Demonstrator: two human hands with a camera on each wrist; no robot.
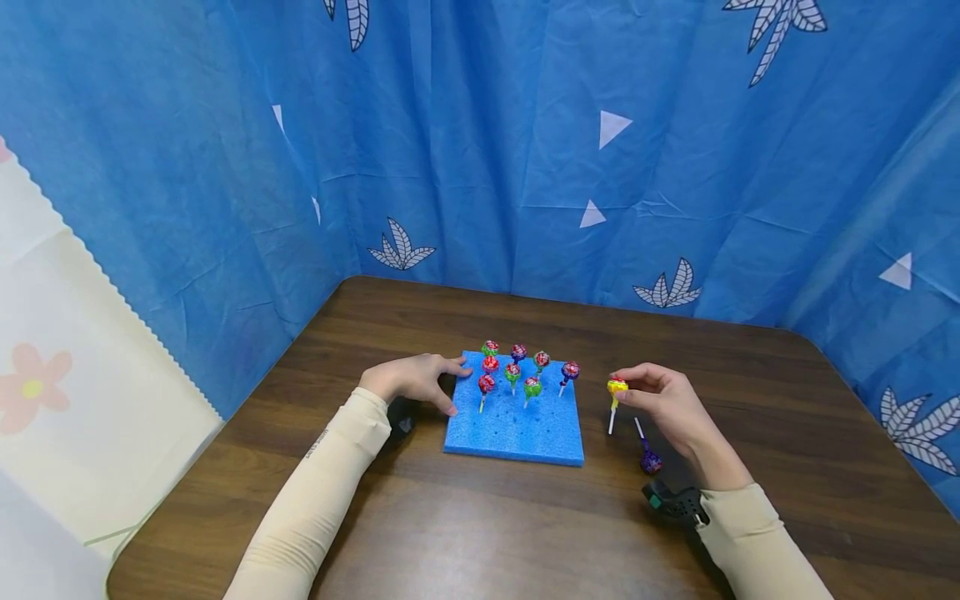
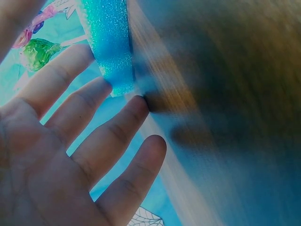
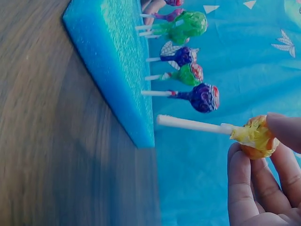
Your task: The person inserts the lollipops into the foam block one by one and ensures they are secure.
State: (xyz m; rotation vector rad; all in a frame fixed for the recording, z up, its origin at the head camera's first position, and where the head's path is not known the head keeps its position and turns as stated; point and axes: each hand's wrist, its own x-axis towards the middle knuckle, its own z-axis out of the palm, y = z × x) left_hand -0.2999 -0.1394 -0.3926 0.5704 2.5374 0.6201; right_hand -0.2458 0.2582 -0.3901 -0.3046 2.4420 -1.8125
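Observation:
My right hand [image 1: 663, 404] pinches a yellow lollipop [image 1: 615, 397] by its wrapped head, stick pointing down, to the right of a blue foam board [image 1: 517, 437]. In the right wrist view, thumb and fingers grip the yellow wrapper [image 3: 256, 136] and the white stick's end is free. Several lollipops in red, green and purple wrappers stand in the board, among them a green one [image 1: 532, 388] and a purple one [image 1: 570, 372]. With fingers spread, my left hand [image 1: 420, 379] rests at the board's left edge. In the left wrist view its fingertips [image 2: 104, 85] touch the foam side.
A purple lollipop [image 1: 649, 458] lies on the brown wooden table [image 1: 480, 517], close below my right hand. Small holes mark the front part of the foam board. Behind the table hangs a blue curtain [image 1: 480, 167] with leaf prints.

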